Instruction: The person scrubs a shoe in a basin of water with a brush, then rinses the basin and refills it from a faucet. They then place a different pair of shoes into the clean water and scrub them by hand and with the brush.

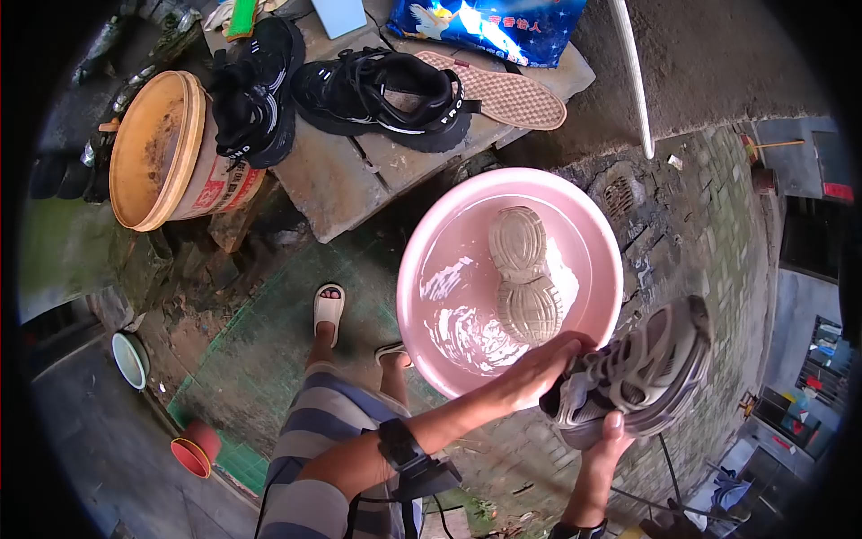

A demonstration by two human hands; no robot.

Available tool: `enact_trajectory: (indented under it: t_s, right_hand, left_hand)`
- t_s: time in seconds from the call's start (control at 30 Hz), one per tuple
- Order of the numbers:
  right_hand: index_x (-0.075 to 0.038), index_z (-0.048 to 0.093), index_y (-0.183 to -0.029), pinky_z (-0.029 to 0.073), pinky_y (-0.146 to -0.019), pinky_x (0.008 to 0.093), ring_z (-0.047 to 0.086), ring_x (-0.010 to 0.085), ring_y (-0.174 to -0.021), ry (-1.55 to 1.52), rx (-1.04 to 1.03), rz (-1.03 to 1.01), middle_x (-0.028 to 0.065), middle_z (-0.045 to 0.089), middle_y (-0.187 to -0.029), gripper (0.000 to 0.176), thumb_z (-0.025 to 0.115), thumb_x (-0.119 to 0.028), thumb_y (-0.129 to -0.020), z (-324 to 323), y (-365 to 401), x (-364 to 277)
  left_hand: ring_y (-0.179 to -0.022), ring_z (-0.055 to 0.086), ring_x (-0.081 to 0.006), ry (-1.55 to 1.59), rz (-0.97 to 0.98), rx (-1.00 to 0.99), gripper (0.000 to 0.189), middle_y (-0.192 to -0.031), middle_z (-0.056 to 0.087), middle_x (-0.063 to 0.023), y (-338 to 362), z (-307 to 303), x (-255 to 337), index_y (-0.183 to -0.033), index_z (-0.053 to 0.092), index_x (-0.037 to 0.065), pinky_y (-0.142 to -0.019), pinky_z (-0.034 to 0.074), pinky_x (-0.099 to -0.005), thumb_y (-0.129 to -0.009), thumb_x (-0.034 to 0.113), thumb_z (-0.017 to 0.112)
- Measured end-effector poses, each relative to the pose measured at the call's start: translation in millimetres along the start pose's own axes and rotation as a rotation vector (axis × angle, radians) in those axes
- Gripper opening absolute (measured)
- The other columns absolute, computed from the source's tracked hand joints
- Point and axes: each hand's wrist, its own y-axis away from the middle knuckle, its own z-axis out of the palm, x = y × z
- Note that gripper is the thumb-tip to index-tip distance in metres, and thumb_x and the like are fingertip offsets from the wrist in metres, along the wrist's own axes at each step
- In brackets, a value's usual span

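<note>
A grey and white sneaker (642, 373) is held tilted beside the near right rim of a pink basin (415, 310). My left hand (537, 373) reaches across the rim and is closed at the shoe's collar, its fingertips partly hidden. From below, my right hand (603, 449) grips the sneaker near the heel, with the thumb up on its side and the other fingers out of sight. Water fills part of the basin. In it lies a second shoe (525, 274), sole up, its upper hidden under the sole.
Black sneakers (386, 94), a checked insole (507, 94) and a blue packet (503, 31) lie on a stone slab (337, 184). A yellowish bucket (193, 135) leans at its left. Right of the basin is a drain grate (620, 195); a red pot (196, 447) stands lower left.
</note>
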Motion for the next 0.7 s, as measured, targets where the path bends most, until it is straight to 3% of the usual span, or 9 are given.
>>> enact_trajectory:
  t_s: [0.03, 0.13, 0.17, 0.27, 0.33, 0.37, 0.53, 0.63, 0.7]
  right_hand:
    - [0.0, 0.029, -0.129, 0.036, -0.095, 0.0374, 0.045, 0.025, -0.11, -0.123, 0.073, -0.004, 0.0134, 0.042, -0.124, 0.068, 0.058, -0.035, -0.078, 12, -7, -4]
    - [-0.003, 0.04, -0.122, 0.042, -0.089, 0.0352, 0.053, 0.0222, -0.1, -0.451, 0.127, 0.185, 0.0118, 0.051, -0.114, 0.051, 0.049, -0.036, -0.084, 38, -31, -31]
    - [-0.004, 0.043, -0.119, 0.045, -0.086, 0.0345, 0.055, 0.0213, -0.096, -0.519, 0.169, 0.234, 0.011, 0.054, -0.11, 0.047, 0.047, -0.036, -0.085, 49, -37, -44]
    - [-0.001, 0.045, -0.117, 0.047, -0.083, 0.0351, 0.058, 0.0231, -0.092, -0.549, 0.222, 0.287, 0.0127, 0.056, -0.107, 0.044, 0.042, -0.034, -0.088, 48, -44, -46]
    - [-0.002, 0.047, -0.114, 0.049, -0.079, 0.0345, 0.059, 0.0221, -0.089, -0.566, 0.151, 0.326, 0.0115, 0.058, -0.103, 0.04, 0.045, -0.032, -0.087, 43, -47, -45]
    - [-0.002, 0.047, -0.114, 0.049, -0.079, 0.0345, 0.059, 0.0221, -0.089, -0.56, 0.146, 0.327, 0.0115, 0.058, -0.103, 0.04, 0.045, -0.032, -0.087, 42, -48, -46]
    - [-0.005, 0.053, -0.108, 0.051, -0.074, 0.0328, 0.061, 0.02, -0.082, -0.488, 0.235, 0.381, 0.0091, 0.061, -0.097, 0.039, 0.05, -0.036, -0.084, 41, -48, -65]
    - [-0.003, 0.051, -0.111, 0.05, -0.077, 0.0315, 0.06, 0.0194, -0.085, -0.393, 0.29, 0.296, 0.0102, 0.059, -0.1, 0.044, 0.051, -0.037, -0.083, 59, -39, -92]
    - [-0.002, 0.048, -0.115, 0.048, -0.08, 0.0315, 0.058, 0.0193, -0.088, -0.278, 0.247, 0.203, 0.0105, 0.057, -0.103, 0.046, 0.05, -0.036, -0.083, 64, -33, -95]
  left_hand:
    - [-0.11, 0.043, -0.0193, -0.169, -0.033, 0.077, 0.044, -0.116, 0.045, -0.0106, 9, 9, 0, -0.121, 0.04, 0.001, -0.094, 0.033, -0.0308, -0.096, 0.034, 0.026]
    - [-0.118, 0.036, -0.0218, -0.449, 0.195, 0.191, 0.037, -0.128, 0.035, -0.0123, 23, 23, 9, -0.123, 0.041, 0.002, -0.096, 0.033, -0.034, -0.095, 0.025, 0.033]
    - [-0.114, 0.04, -0.0229, -0.5, 0.265, 0.248, 0.031, -0.121, 0.042, -0.0133, 24, 30, 14, -0.119, 0.045, 0.001, -0.093, 0.035, -0.0336, -0.091, 0.015, 0.043]
    - [-0.101, 0.05, -0.0251, -0.78, 0.446, 0.245, 0.029, -0.106, 0.05, -0.014, 25, 28, 21, -0.111, 0.05, 0.0, -0.084, 0.041, -0.0328, -0.085, 0.011, 0.053]
    - [-0.085, 0.055, -0.0265, -0.831, 0.487, 0.187, 0.027, -0.093, 0.054, -0.0133, 26, 32, 23, -0.102, 0.053, -0.001, -0.071, 0.045, -0.0331, -0.079, 0.012, 0.06]
    - [-0.071, 0.054, -0.0244, -0.856, 0.623, 0.253, 0.024, -0.083, 0.055, -0.0112, 22, 36, 23, -0.095, 0.054, 0.0, -0.06, 0.044, -0.034, -0.077, 0.012, 0.063]
    - [-0.048, 0.048, -0.0174, -0.619, 0.489, 0.27, 0.009, -0.058, 0.05, -0.0079, 6, 52, 18, -0.085, 0.053, 0.0, -0.048, 0.038, -0.0286, -0.081, 0.007, 0.055]
    - [-0.05, 0.052, -0.026, -0.45, 0.365, 0.338, 0.009, -0.059, 0.051, -0.0154, 4, 59, 17, -0.085, 0.05, -0.002, -0.049, 0.039, -0.0331, -0.082, 0.007, 0.051]
    - [-0.05, 0.053, -0.0247, -0.351, 0.344, 0.369, 0.012, -0.059, 0.051, -0.0148, 1, 60, 15, -0.086, 0.051, -0.003, -0.05, 0.039, -0.0325, -0.085, 0.007, 0.045]
